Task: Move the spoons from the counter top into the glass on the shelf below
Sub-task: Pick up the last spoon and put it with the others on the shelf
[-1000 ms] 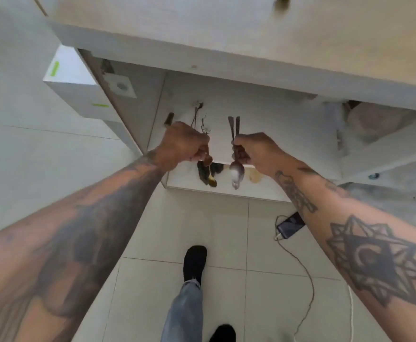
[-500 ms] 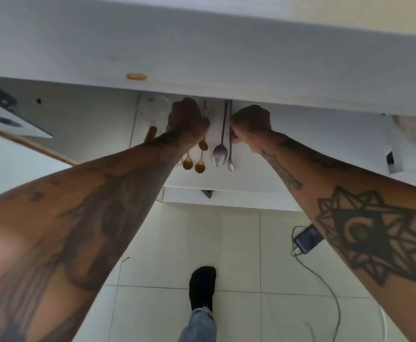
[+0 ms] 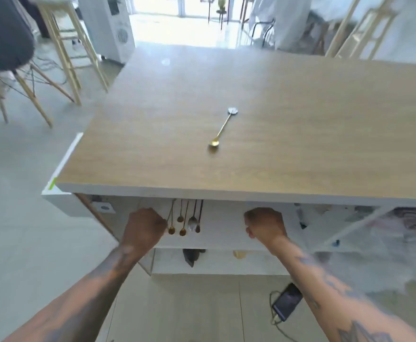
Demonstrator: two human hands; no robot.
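One gold spoon [image 3: 220,129] waits on the worktop [image 3: 300,124]. Both hands [image 3: 144,228] are curled fists, the left beside hanging spoons [image 3: 187,222]. Next reach toward 12 o'clock.

Bright daylight floods in from the doorway [image 3: 202,6] at the far end, washing it out to white. The table [image 3: 276,95] top is evenly lit with faint glare. The shelf [image 3: 226,233] beneath sits in soft shade. Edges curve and smear with wide-angle blur, strongest at right.
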